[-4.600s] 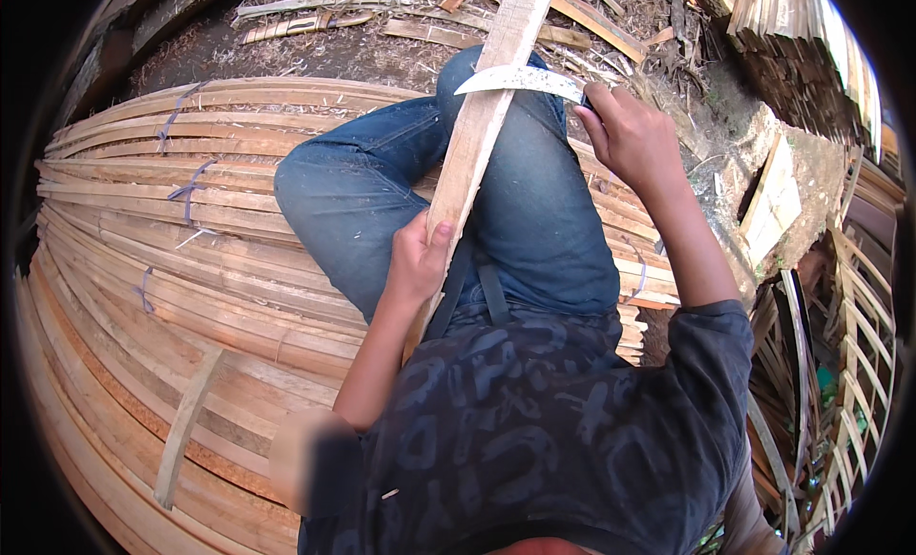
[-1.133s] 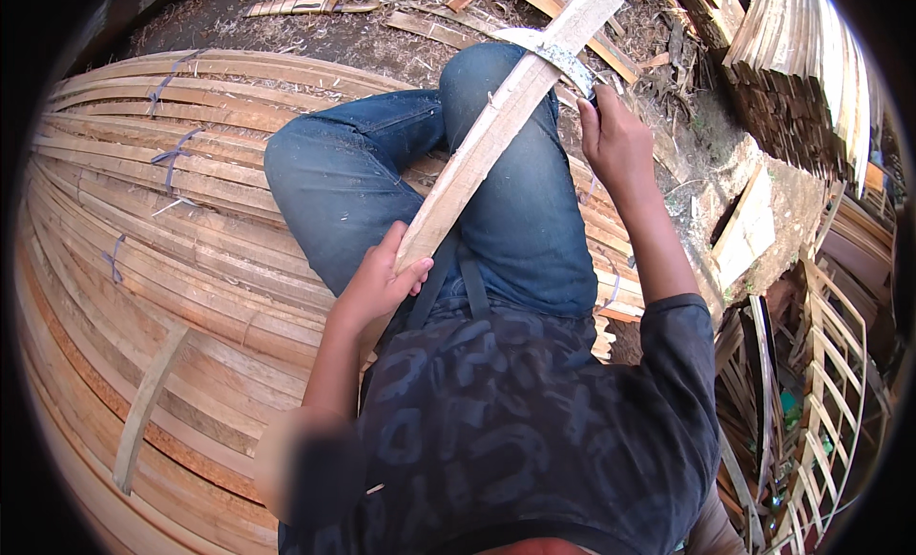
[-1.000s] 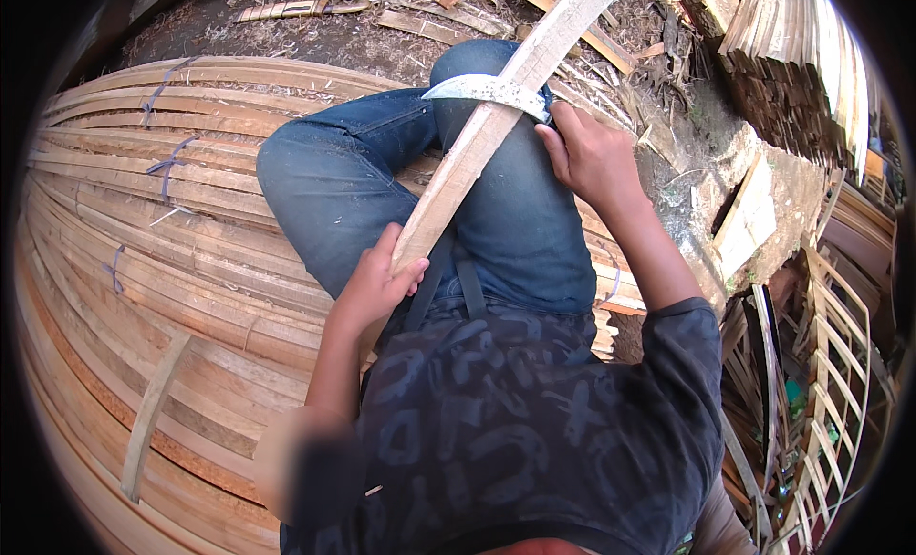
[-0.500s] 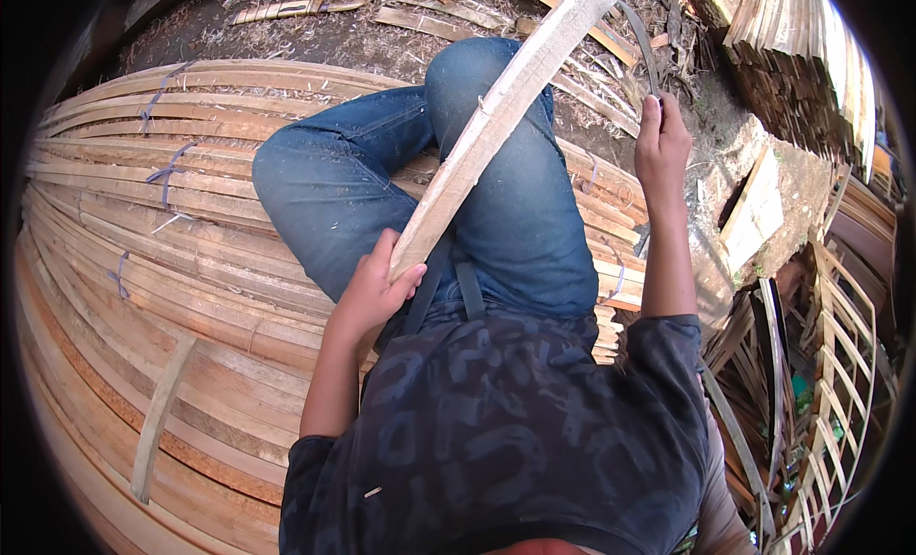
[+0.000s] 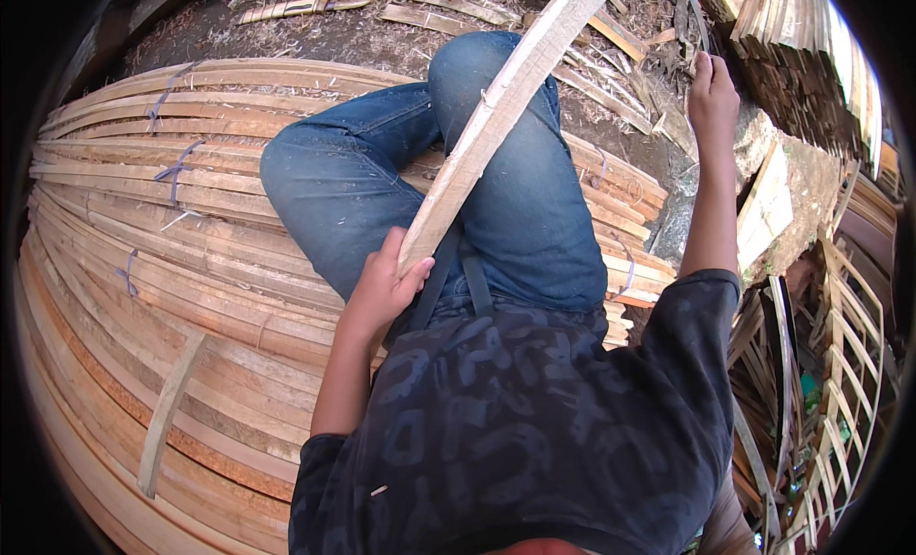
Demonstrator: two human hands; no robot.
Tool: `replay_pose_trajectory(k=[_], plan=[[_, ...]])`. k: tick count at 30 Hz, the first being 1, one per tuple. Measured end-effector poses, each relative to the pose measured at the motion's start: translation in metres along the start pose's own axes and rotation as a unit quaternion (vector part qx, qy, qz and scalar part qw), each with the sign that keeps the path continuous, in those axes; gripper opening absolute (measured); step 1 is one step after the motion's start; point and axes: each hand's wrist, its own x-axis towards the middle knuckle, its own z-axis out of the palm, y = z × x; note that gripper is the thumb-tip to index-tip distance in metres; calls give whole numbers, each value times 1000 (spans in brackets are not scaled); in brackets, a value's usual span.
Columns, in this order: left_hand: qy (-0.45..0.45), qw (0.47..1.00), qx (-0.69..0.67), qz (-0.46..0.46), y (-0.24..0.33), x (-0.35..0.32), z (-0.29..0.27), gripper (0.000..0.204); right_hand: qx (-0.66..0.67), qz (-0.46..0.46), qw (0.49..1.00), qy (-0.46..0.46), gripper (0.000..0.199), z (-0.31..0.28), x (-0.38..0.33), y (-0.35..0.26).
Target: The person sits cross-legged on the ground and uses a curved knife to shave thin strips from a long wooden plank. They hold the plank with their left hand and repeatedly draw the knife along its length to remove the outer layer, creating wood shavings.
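Observation:
My left hand [image 5: 384,283] is closed round the lower end of a rough, pale wooden slat [image 5: 506,111]. This slat slants up and to the right across my raised knee [image 5: 515,188], and its far end runs out of the top of the picture. Out to the right and apart from the slat, my right hand [image 5: 714,97] is a fist around a long, thin, curved grey blade [image 5: 698,22]. The blade points away from me, and its tip is cut off by the upper edge. Its handle is hidden in my fingers.
Bundles of long wooden slats [image 5: 229,221] tied with purple cord lie under and left of me. A short loose strip [image 5: 170,417] rests across them. Shavings and offcuts [image 5: 429,20] litter the ground ahead. A tall wood stack [image 5: 801,40] and a wooden lattice [image 5: 844,364] stand at right.
My right hand has swung outward and away, up and to the right, with the blade in it. The slat and my left hand have hardly moved.

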Motion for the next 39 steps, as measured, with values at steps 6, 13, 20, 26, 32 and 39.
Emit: replay_pose_trajectory(k=[6, 13, 20, 26, 32, 39], plan=[[16, 998, 49, -23, 8, -7, 5, 24, 98, -13, 993, -58, 26, -2, -63, -42], [87, 989, 113, 40, 0, -10, 19, 23, 96, -173, 965, -173, 24, -26, -80, -107], [114, 977, 161, 79, 3, -13, 24, 23, -96, -315, 942, -72, 28, -16, -34, -66], [124, 977, 149, 88, 10, -10, 25, 22, -108, -311, 942, -63, 28, -8, -26, -60], [109, 980, 144, 83, 10, -7, 21, 23, -47, -271, 949, -154, 31, -9, -63, -89], [107, 984, 119, 77, 6, -11, 24, 22, -244, 12, 965, -99, 41, -27, 43, 10]])
